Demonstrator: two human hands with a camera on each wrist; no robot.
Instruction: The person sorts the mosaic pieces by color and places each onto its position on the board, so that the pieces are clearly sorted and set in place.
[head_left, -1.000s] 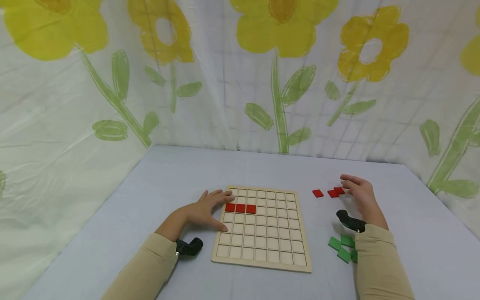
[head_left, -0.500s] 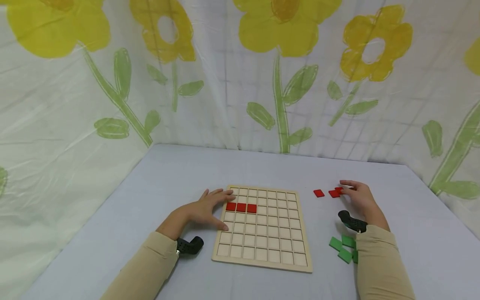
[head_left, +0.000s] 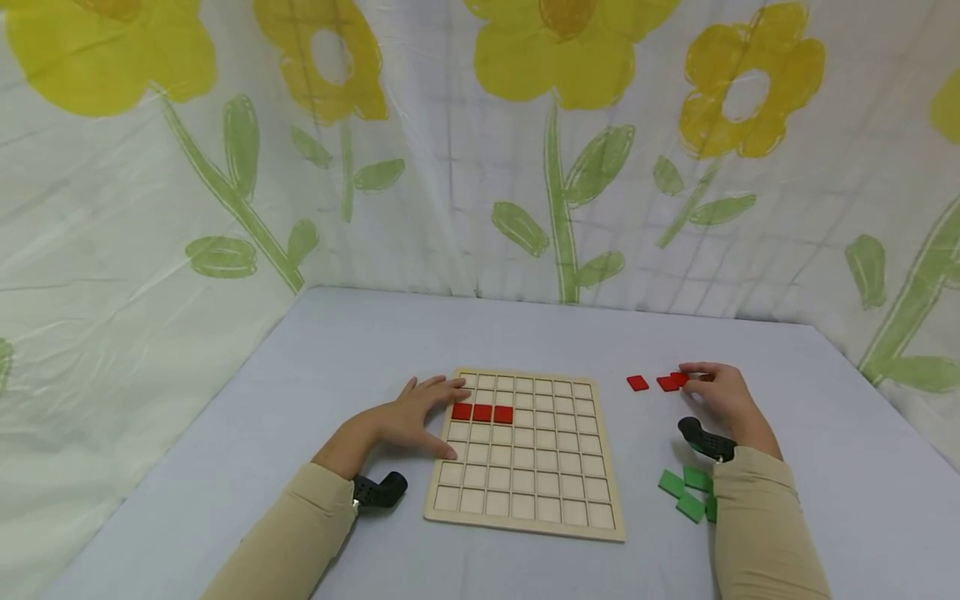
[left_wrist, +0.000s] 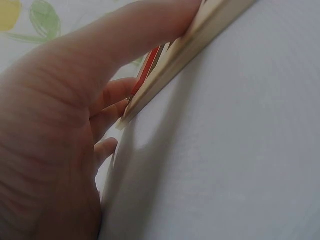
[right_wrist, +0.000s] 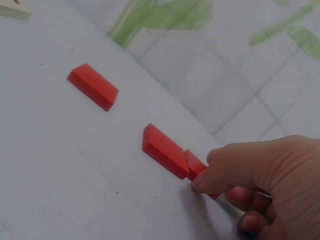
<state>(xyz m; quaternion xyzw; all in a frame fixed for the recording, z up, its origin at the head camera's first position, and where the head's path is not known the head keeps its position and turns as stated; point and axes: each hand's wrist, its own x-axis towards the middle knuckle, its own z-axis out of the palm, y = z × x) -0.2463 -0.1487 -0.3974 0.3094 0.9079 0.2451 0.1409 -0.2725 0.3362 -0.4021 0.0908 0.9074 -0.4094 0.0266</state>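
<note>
A light wooden grid board (head_left: pixel 534 483) lies on the table, with a row of three red tiles (head_left: pixel 482 413) in its cells. My left hand (head_left: pixel 401 425) rests at the board's left edge, fingers and thumb spread onto the rim and cells. To the right of the board, my right hand (head_left: pixel 727 398) has thumb and index finger on opposite sides of a loose red tile (right_wrist: pixel 195 162), pinching it on the table. That tile touches another red tile (right_wrist: pixel 164 151). A third loose red tile (right_wrist: pixel 93 86) lies apart to their left.
Several green tiles (head_left: pixel 690 507) lie nearer on the right, partly hidden by the right sleeve (head_left: pixel 765 517). A flower-printed curtain (head_left: pixel 450 167) hangs behind the white table (head_left: pixel 360 325). Black wrist cameras (head_left: pixel 381 490) sit on both wrists.
My right hand has come down toward the table and its thumb and index finger have closed about the rightmost red tile. The left hand and the board stay put.
</note>
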